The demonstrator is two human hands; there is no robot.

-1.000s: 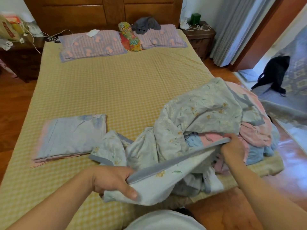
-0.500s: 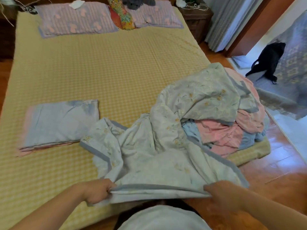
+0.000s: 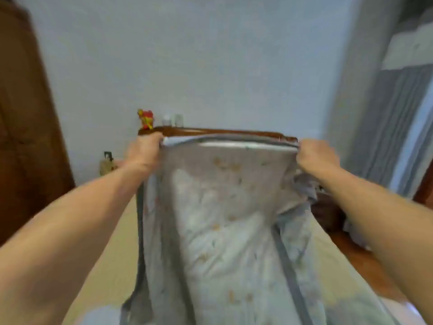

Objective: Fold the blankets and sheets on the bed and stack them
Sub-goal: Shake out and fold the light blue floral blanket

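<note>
A pale floral sheet with a grey border (image 3: 225, 231) hangs stretched in front of me, lifted high above the yellow bed (image 3: 110, 261). My left hand (image 3: 145, 152) grips its top edge at the left corner. My right hand (image 3: 316, 158) grips the same edge at the right corner. The edge runs taut between both fists. The hanging cloth hides the other blankets and the folded sheet. The picture is blurred by motion.
The wooden headboard (image 3: 210, 131) shows just above the sheet's top edge, with a small red figure (image 3: 145, 119) on it. A dark wooden wardrobe (image 3: 25, 137) stands at the left. Grey curtains (image 3: 393, 127) hang at the right, with wooden floor (image 3: 356, 254) below.
Both hands have raised the sheet's edge from low over the bed's foot to high in front of me. My view has tilted up to the wall and headboard.
</note>
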